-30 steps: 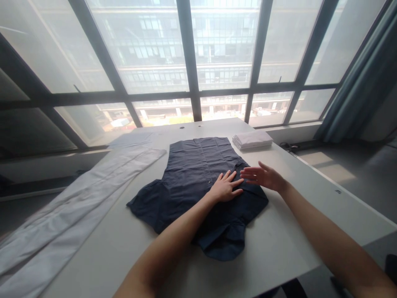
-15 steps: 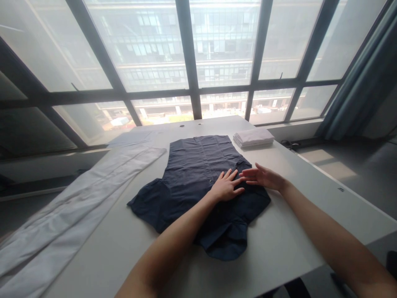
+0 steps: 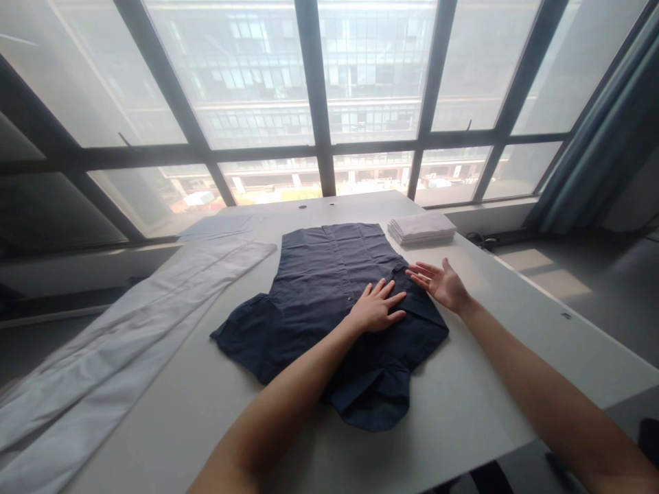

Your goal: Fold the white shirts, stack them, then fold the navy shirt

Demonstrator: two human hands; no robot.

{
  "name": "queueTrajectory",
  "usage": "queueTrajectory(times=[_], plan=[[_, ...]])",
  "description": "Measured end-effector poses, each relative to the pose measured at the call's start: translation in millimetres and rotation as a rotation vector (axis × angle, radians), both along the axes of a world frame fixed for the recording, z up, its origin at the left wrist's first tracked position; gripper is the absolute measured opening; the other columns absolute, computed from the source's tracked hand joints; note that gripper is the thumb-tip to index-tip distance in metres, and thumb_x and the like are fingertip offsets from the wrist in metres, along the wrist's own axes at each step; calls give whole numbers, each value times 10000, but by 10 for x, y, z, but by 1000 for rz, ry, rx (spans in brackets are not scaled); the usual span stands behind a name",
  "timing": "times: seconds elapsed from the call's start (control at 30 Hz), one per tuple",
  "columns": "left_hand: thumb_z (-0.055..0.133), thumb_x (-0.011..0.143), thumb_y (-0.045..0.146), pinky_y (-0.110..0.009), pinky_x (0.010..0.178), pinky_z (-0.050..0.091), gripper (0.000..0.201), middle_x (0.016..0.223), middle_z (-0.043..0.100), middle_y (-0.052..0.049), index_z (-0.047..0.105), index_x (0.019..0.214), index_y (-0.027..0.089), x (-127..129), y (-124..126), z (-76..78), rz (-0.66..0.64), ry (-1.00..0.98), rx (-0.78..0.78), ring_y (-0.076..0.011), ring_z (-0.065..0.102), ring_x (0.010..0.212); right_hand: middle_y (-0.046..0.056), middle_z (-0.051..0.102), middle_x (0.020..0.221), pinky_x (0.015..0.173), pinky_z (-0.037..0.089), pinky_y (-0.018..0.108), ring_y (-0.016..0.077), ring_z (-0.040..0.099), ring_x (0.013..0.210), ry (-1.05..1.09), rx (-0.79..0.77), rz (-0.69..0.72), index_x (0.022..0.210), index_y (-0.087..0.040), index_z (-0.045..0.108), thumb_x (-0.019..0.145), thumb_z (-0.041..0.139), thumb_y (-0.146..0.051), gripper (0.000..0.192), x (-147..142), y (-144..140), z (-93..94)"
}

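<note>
A dark navy short-sleeved shirt (image 3: 314, 274) lies spread on the white table (image 3: 463, 384), its collar end toward me and its hem toward the window. My left hand (image 3: 378, 307) rests flat on the shirt's front, right of the button line, with fingers spread. At the shirt's right side edge is my right hand (image 3: 440, 283), palm turned partly up and fingers stretched out, holding nothing. Its fingertips are at the cloth; whether they touch it I cannot tell. My left forearm hides part of the shirt's lower middle.
Long white cloth (image 3: 128, 336) stretches along the table's left side. A folded stack of white cloth (image 3: 421, 228) sits at the back right. Beyond the table are large windows (image 3: 268, 75) with dark frames, and a blue-grey curtain (image 3: 592, 130) hangs at right.
My right hand has moved slightly away from the left hand, up and to the right, and turned its palm more upward. My left hand stays in place on the shirt.
</note>
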State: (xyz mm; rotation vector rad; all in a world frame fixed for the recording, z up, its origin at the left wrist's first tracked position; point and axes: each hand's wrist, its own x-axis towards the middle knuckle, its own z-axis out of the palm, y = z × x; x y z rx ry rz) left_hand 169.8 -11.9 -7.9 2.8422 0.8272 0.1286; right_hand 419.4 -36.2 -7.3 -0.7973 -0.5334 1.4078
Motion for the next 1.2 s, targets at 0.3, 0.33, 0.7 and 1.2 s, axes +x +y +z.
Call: queueTrajectory(times=[0.3, 0.33, 0.7, 1.2], plan=[[325, 1012, 680, -592, 1232, 129, 645, 1698, 187, -32, 334, 1585, 382, -8, 10, -7, -1, -10, -18, -311, 99, 1568, 129, 681, 1320, 1104, 500, 472, 264, 591, 1304, -169, 37, -31, 1206, -238, 664, 1039, 213, -575, 587, 148, 57, -98], [327, 1012, 679, -592, 1232, 126, 643, 1698, 189, -29, 337, 1583, 384, -9, 8, -5, 1, -11, -21, -311, 98, 1568, 128, 683, 1323, 1111, 491, 483, 271, 580, 1318, -179, 62, 29, 1202, -238, 674, 1031, 209, -600, 614, 154, 36, -81], [328, 1014, 675, -590, 1231, 129, 649, 1697, 189, -44, 344, 1583, 365, -3, 5, 7, -4, -5, -17, -316, 106, 1566, 209, 730, 1187, 1110, 483, 456, 282, 697, 1144, -266, -8, 241, 1165, -124, 671, 1014, 149, -664, 767, -9, -50, -22], [351, 1008, 677, -587, 1237, 108, 641, 1702, 164, -15, 334, 1583, 393, -6, 12, 6, 5, -16, -59, -307, 76, 1570, 224, 763, 1066, 960, 555, 492, 316, 747, 1008, -373, -95, 806, 1213, -89, 674, 949, 116, -786, 931, 181, -269, 166]])
